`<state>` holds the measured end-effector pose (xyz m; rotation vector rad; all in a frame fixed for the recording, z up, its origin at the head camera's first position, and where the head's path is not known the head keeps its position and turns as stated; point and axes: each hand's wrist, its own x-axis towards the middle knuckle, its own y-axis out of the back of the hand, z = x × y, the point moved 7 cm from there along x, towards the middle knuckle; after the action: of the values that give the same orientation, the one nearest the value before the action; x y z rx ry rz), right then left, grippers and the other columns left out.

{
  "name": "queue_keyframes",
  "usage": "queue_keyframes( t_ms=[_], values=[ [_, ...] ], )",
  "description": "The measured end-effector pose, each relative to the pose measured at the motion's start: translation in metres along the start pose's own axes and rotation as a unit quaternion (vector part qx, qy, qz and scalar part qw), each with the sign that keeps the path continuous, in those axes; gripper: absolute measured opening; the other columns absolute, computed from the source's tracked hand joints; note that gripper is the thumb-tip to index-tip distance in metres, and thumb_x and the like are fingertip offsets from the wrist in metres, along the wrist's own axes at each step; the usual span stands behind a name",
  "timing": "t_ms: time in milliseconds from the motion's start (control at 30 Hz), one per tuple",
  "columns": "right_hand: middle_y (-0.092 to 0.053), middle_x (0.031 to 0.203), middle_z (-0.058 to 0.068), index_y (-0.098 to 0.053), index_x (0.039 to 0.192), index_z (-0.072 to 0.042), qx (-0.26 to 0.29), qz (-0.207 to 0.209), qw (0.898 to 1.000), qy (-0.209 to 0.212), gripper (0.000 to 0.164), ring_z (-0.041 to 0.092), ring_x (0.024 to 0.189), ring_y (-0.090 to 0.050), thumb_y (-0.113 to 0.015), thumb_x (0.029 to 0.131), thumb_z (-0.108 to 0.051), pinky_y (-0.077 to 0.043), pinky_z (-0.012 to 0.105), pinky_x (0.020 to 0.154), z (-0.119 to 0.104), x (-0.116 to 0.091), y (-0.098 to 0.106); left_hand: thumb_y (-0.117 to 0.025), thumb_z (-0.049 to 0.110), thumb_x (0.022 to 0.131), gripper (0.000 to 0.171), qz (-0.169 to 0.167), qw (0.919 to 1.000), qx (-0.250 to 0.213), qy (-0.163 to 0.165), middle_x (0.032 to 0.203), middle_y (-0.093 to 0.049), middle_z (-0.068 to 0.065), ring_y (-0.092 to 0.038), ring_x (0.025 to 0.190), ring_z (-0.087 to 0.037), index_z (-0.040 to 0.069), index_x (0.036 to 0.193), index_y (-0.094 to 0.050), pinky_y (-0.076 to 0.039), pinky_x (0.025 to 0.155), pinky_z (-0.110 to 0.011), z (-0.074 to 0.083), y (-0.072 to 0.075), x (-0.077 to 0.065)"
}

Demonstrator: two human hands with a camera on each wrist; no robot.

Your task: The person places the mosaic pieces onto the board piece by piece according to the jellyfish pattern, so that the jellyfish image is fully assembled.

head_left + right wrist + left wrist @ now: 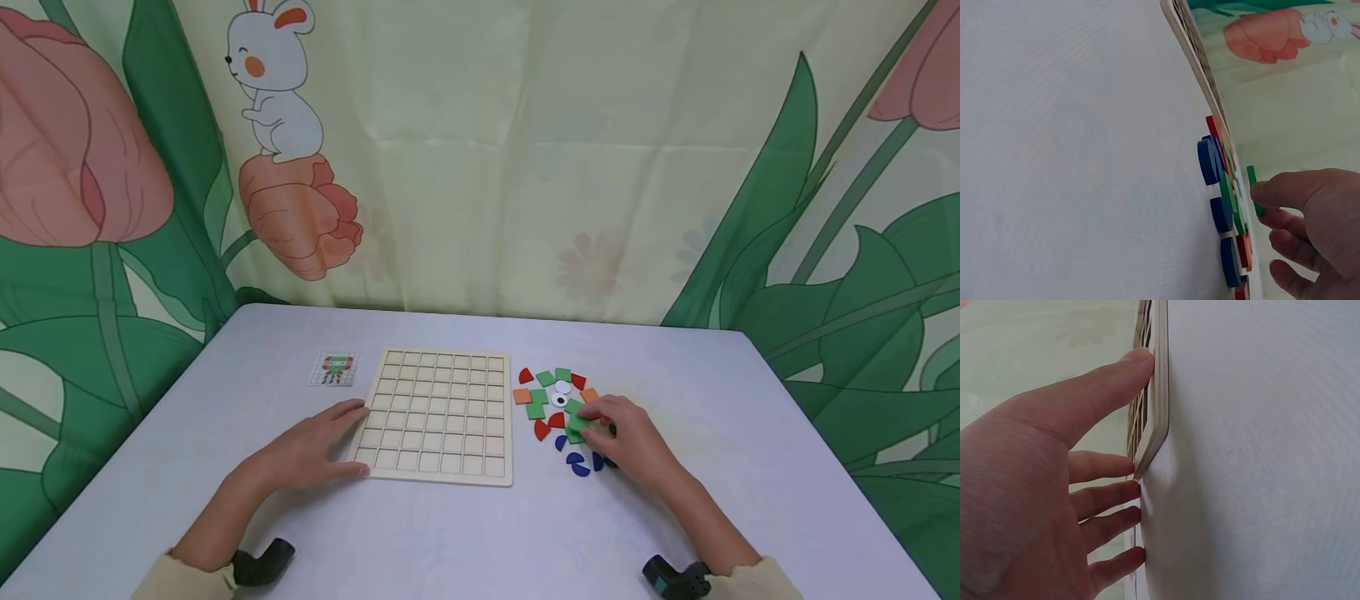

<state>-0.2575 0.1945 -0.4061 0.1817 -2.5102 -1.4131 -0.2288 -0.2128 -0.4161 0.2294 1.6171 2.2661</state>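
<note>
A square wooden grid board (433,417) lies on the table, its cells bare. My left hand (318,446) rests at the board's left edge with fingers spread; in the left wrist view the thumb (1138,359) touches the rim near a corner. To the right of the board, my right hand (630,437) pinches a green square tile (1252,181) between thumb and fingers, above the loose pieces. Around and below that hand lie green squares (545,379), red quarter-circle pieces (542,430), orange squares (522,397) and blue half-circle pieces (580,470), some partly hidden by the fingers.
A small picture card (334,368) with a red and green figure on a grid lies left of the board. Among the pieces are white rounds (562,387), one with a black dot. The white table (450,542) meets a printed curtain (480,208) behind.
</note>
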Motion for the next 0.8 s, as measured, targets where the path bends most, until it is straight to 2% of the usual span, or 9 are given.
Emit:
queue_keyframes(
  t_ms=[167, 600, 800],
  values=[
    [-0.064, 0.100, 0.000, -0.070, 0.112, -0.015, 0.001, -0.006, 1.000, -0.002, 0.027, 0.018, 0.094, -0.054, -0.073, 0.085, -0.017, -0.055, 0.035, 0.081, -0.0015, 0.0022, -0.0015, -0.074, 0.055, 0.077, 0.089, 0.003, 1.0000, 0.000, 0.000, 0.152, -0.037, -0.015, -0.039, 0.138, -0.038, 0.006, 0.145, -0.041, -0.040, 0.105, -0.056, 0.0001, 0.0005, -0.0011],
    [-0.066, 0.110, 0.003, -0.071, 0.107, -0.017, 0.008, -0.017, 1.000, -0.018, 0.023, 0.022, 0.107, -0.057, -0.073, 0.085, -0.015, -0.055, 0.041, 0.090, 0.0040, 0.0026, -0.0092, -0.074, 0.054, 0.078, 0.088, 0.003, 1.0000, -0.005, 0.000, 0.152, -0.038, -0.015, -0.039, 0.138, -0.038, 0.006, 0.145, -0.042, -0.040, 0.106, -0.056, 0.0009, -0.0004, -0.0023],
    [-0.064, 0.108, 0.001, -0.071, 0.104, -0.020, 0.003, -0.012, 1.000, -0.001, 0.022, 0.020, 0.103, -0.057, -0.076, 0.083, -0.017, -0.056, 0.040, 0.089, 0.0009, 0.0027, -0.0098, -0.073, 0.054, 0.078, 0.088, 0.002, 1.0000, -0.004, 0.002, 0.153, -0.037, -0.015, -0.038, 0.139, -0.039, 0.006, 0.145, -0.042, -0.040, 0.106, -0.056, 0.0025, 0.0000, -0.0014]
  ],
)
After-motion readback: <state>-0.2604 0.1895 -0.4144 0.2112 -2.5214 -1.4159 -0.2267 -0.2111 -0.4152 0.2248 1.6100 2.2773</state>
